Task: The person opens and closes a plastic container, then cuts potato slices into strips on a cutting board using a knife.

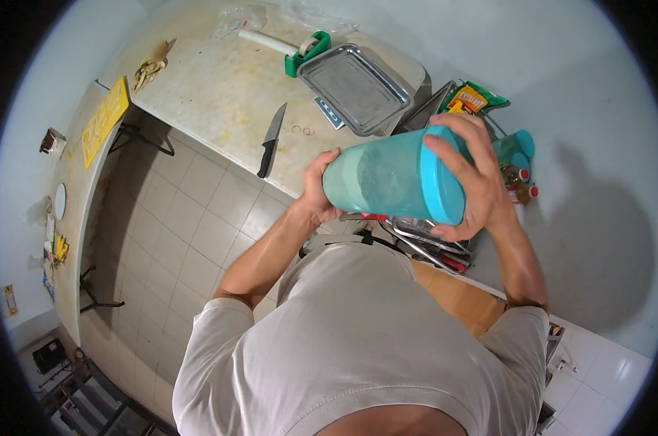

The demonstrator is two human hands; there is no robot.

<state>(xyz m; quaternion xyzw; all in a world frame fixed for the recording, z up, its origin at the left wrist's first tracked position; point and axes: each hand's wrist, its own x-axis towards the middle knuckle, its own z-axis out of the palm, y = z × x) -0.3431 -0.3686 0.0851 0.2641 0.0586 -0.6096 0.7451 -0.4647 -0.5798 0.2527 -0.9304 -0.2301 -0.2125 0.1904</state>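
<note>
While the left hand (316,190) cups the base (336,183) and the right hand (483,174) clasps the blue lid (444,192), the teal canister (391,178) is held sideways, right of the knife (272,142) and nearer than the tray (354,87), apparently a lid-handling step calling for steady support.

Holding teal container (387,178) nearly sideways, left hand (317,187) at base, right hand (480,174) around blue lid (445,190) (pale contents showing through wall). Looking down on tabletop (213,94) with black-handled knife (271,144), metal tray (354,89) and, just beside tray, green tape dispenser (309,53). Near right hand, red-capped bottles (519,174).
</note>
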